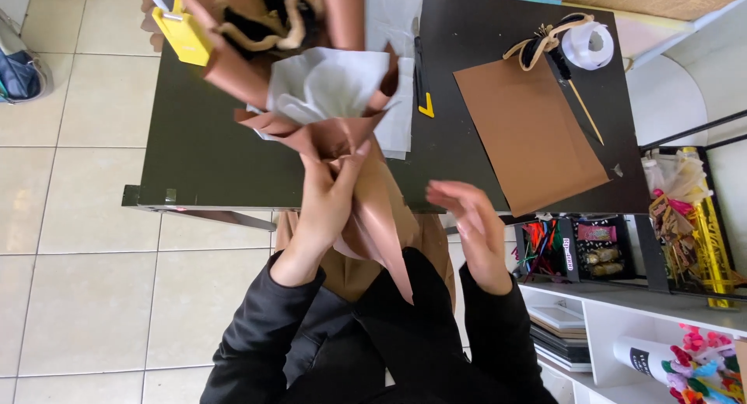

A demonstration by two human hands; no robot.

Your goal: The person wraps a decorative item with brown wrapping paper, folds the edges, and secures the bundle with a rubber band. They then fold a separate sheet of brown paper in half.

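— Where's the bouquet [327,101] sitting, from where you stand?

— It isn't sitting at all. It's held up over the near edge of the black bench [202,139], brown wrapping paper flaring out around white tissue, with the narrow stem end pointing down toward the person's lap.

— Which of the hands has it?

— The left hand [327,206]. Its fingers are closed around the neck of the wrap, just under the flare, thumb up against the paper. The right hand [471,225] is open, fingers loosely spread, holding nothing; it hovers near the paper tail but apart from it.

— Much room around them?

— On the left side, yes: a wide bare stretch of bench top runs out to the left edge, and beyond that is tiled floor [78,217]. On the right it's tighter. A flat brown sheet [529,132] lies slanted there, one corner poking out over the near edge of the bench. Behind the bouquet a yellow-handled cutter [422,81] lies beside white sheets, and a roll of white ribbon [589,45] sits near the far right corner.

— And past the right edge?

— A white shelf unit [615,311] packed with craft supplies stands close against that side.
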